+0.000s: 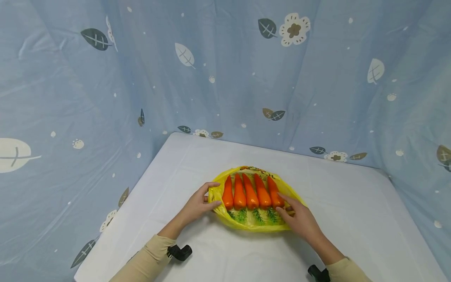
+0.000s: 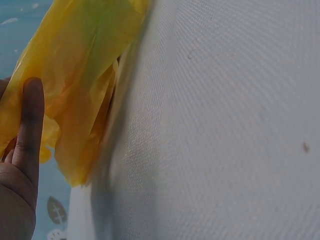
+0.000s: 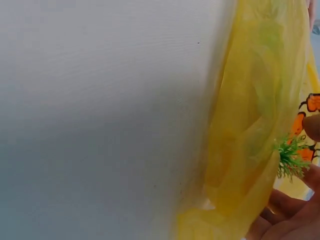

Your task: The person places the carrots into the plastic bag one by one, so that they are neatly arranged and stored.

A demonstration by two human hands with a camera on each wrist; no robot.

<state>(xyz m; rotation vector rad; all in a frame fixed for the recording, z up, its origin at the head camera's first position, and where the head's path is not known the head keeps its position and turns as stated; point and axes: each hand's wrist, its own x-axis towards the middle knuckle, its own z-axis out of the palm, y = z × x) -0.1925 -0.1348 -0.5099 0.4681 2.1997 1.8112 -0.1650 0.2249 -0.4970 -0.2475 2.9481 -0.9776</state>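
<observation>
A yellow plastic bag (image 1: 243, 226) lies spread in an oval on the white table, its rim raised. Inside, several orange carrots (image 1: 250, 194) lie side by side in a row, narrow tips toward the back and green tops toward the front. The left hand (image 1: 198, 203) pinches the bag's left rim; the left wrist view shows its thumb (image 2: 32, 107) against the thin plastic. At the right end of the row, the right hand (image 1: 299, 217) holds the outermost carrot (image 1: 274, 192) near its thick end. In the right wrist view, a green carrot top (image 3: 292, 156) shows beside its fingers.
The white table (image 1: 356, 219) extends around the bag. Behind it and on both sides hangs a blue curtain (image 1: 225, 78) with leaf and flower prints. A dark printed pattern (image 1: 254, 170) shows at the back of the bag's interior.
</observation>
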